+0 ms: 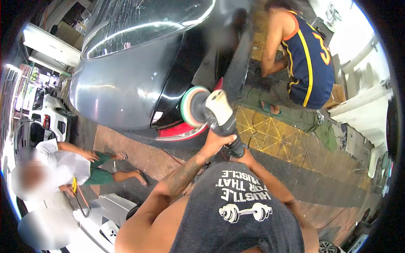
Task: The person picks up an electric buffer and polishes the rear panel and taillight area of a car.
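Both of my hands are closed around a car polisher (pixel 219 105) with a black body and a cream-coloured head cover. My left hand (pixel 216 142) wraps the body just behind the head. Farther back, my right hand (pixel 243 157) grips the rear end, its fingers partly hidden. The round polishing pad (pixel 190 105), green and white at the edge, is against or very close to the glossy rear corner of a dark car (pixel 120 90). Just below the pad is the car's red tail light (pixel 179 131).
A person in a navy jersey (pixel 310 63) crouches beside the car at right. At left, another person in a white shirt (pixel 71 162) holds a yellow-handled tool (pixel 74 185). A silver vehicle (pixel 103 213) stands behind me. Yellow and black mats (pixel 274 135) cover the floor.
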{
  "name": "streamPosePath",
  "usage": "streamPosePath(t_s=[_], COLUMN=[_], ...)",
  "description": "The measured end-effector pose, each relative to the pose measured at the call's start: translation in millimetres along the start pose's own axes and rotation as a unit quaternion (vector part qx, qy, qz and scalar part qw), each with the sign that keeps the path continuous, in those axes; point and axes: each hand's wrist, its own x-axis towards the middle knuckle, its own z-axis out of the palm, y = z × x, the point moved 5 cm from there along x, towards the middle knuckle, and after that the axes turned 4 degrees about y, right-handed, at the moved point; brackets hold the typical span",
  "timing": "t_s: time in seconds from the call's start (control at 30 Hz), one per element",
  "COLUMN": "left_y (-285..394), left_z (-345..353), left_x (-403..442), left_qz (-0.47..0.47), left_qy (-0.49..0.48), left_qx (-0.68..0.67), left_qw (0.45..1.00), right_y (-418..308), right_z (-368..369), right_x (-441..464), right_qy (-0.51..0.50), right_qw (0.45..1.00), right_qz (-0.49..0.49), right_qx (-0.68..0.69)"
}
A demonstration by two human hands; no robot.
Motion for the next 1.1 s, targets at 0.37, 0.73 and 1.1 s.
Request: streamPosePath(t_s=[0.37, 0.73, 1.1], left_y=[-12.9, -11.3, -26.5], left_z=[-23.2, 20.6, 10.3], left_x=[-34.6, 23.5, -4.8], left_qz=[0.027, 0.014, 0.063], left_qy=[-0.018, 0.004, 0.068], left_qx=[0.015, -0.087, 0.003], left_qw=[0.999, 0.996, 0.996], right_y=[-11.1, -41.1, -56.5], right_z=[-5.5, -38.7, -64.5], right_x=[-0.5, -6.2, 17.0], right_qy=[0.007, 0.008, -0.071], right_qw=[0.984, 0.998, 0.978], right_qz=[-0.087, 0.028, 0.015], right_qx=[-0.154, -0.059, -0.196])
